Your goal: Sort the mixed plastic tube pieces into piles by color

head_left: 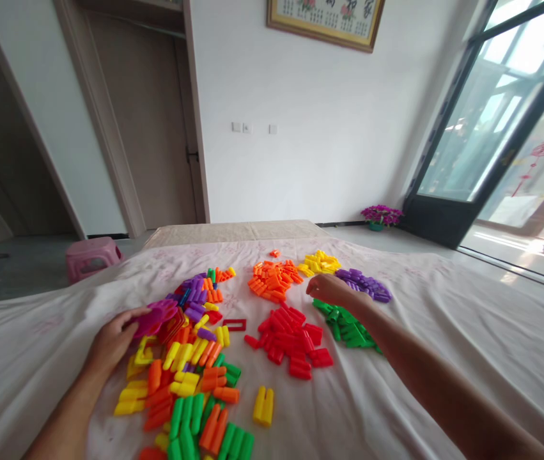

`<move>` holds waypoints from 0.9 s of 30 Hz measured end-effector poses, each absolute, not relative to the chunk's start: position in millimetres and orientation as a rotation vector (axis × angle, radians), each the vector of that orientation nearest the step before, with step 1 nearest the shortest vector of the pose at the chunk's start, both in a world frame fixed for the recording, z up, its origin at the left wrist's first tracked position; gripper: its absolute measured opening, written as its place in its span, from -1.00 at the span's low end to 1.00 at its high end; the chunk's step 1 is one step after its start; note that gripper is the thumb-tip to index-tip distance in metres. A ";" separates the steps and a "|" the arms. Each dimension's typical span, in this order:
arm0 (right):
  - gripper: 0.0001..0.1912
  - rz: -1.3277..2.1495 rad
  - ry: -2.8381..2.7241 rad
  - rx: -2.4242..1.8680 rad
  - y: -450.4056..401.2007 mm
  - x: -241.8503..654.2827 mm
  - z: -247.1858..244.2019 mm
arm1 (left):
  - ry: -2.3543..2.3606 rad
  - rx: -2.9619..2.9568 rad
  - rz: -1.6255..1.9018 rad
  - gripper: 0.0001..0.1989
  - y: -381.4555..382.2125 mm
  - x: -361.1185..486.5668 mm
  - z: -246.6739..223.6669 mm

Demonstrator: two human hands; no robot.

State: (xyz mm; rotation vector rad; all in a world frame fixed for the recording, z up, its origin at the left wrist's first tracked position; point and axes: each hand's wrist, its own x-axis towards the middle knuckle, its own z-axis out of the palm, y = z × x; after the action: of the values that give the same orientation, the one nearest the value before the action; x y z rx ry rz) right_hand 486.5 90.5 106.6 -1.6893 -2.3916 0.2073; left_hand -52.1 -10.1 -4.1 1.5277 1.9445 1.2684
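Observation:
My left hand (114,340) pinches the edge of a magenta plastic piece with a scalloped outline (156,317), at the left side of a mixed heap of toy building blocks (183,354). The heap holds yellow, orange, green, purple and red blocks. My right hand (328,289) is closed, fingers curled downward, over the cloth among the sorted piles; whatever is in it is hidden. Around it lie an orange pile (274,280), a yellow pile (320,262), a purple pile (365,285) and a green pile (346,326). Nearer to me is a red pile (288,337).
A lone yellow block (263,406) lies on the pale, wrinkled cloth (410,396) at the front. A red rectangular frame piece (234,325) sits between heap and red pile. Beyond the cloth stand a pink stool (93,257) and potted magenta flowers (381,216).

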 end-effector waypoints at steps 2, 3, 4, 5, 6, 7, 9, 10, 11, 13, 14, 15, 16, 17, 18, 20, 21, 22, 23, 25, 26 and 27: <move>-0.74 0.196 -2.381 -1.630 99.1 463.1 105.8 | 1.964 1.528 1.263 -0.60 -10.0 -50.2 -2.2; -0.72 0.204 -2.376 -1.580 104.3 447.3 105.5 | 1.973 1.524 1.264 -0.59 -10.0 -49.1 -1.2; -0.71 0.222 -2.376 -1.519 109.9 429.2 104.9 | 1.981 1.519 1.267 -0.59 -10.0 -48.2 -0.4; -0.69 0.249 -2.386 -1.457 115.7 409.1 103.8 | 1.986 1.515 1.271 -0.59 -10.2 -47.3 0.3; -0.66 0.289 -2.417 -1.385 121.6 387.6 102.1 | 1.988 1.515 1.276 -0.59 -10.4 -46.6 0.7; -0.63 0.318 -2.442 -1.327 127.2 365.4 99.9 | 1.988 1.517 1.279 -0.59 -10.7 -46.2 0.9; -0.52 0.333 -2.494 -1.241 137.3 321.6 94.7 | 1.974 1.522 1.276 -0.58 -11.3 -45.8 0.7; -0.46 0.318 -2.526 -1.213 141.4 301.4 92.1 | 1.967 1.525 1.273 -0.57 -11.4 -45.9 0.5; -0.41 0.292 -2.562 -1.180 144.9 283.0 89.6 | 1.964 1.527 1.268 -0.56 -11.5 -45.9 0.3; -0.35 0.215 -2.643 -1.098 149.9 252.7 85.1 | 1.965 1.532 1.262 -0.56 -11.5 -45.9 0.1; -0.36 0.171 -2.686 -1.049 151.7 241.1 83.1 | 1.968 1.538 1.264 -0.56 -11.5 -45.9 0.1; -0.38 0.129 -2.728 -1.007 152.9 231.6 81.2 | 1.970 1.547 1.269 -0.57 -11.6 -45.7 0.2; -0.43 0.092 -2.764 -0.982 153.7 224.3 79.3 | 1.968 1.557 1.274 -0.57 -11.8 -45.6 0.3; -0.50 0.060 -2.789 -0.978 154.1 218.6 77.5 | 1.964 1.564 1.281 -0.57 -12.0 -45.4 0.5; -0.56 0.029 -2.800 -0.994 154.2 214.6 75.9 | 1.959 1.572 1.288 -0.58 -12.2 -45.3 0.7; -0.66 -0.030 -2.775 -1.047 153.6 210.2 73.2 | 1.958 1.582 1.292 -0.58 -12.8 -44.9 1.2; -0.69 -0.042 -2.740 -1.074 153.3 209.5 72.3 | 1.962 1.584 1.291 -0.59 -13.0 -44.7 1.4; -0.71 -0.038 -2.697 -1.097 153.0 209.8 71.9 | 1.968 1.586 1.288 -0.59 -13.1 -44.6 1.7; -0.72 -0.017 -2.654 -1.118 152.9 210.9 71.9 | 1.974 1.587 1.284 -0.59 -13.1 -44.5 1.9; -0.73 0.050 -2.584 -1.162 153.4 215.4 72.9 | 1.979 1.583 1.282 -0.59 -12.8 -44.7 1.7; -0.73 0.073 -2.562 -1.184 154.0 218.7 73.7 | 1.977 1.579 1.285 -0.60 -12.4 -45.1 1.3; -0.74 0.091 -2.543 -1.205 154.7 222.6 74.6 | 1.975 1.575 1.293 -0.60 -11.9 -45.6 0.6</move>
State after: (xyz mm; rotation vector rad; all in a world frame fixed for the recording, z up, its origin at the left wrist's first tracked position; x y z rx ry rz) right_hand 222.6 154.7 74.6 -1.2047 -2.5425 0.0913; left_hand -45.6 -11.9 0.6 1.5748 1.9754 1.2930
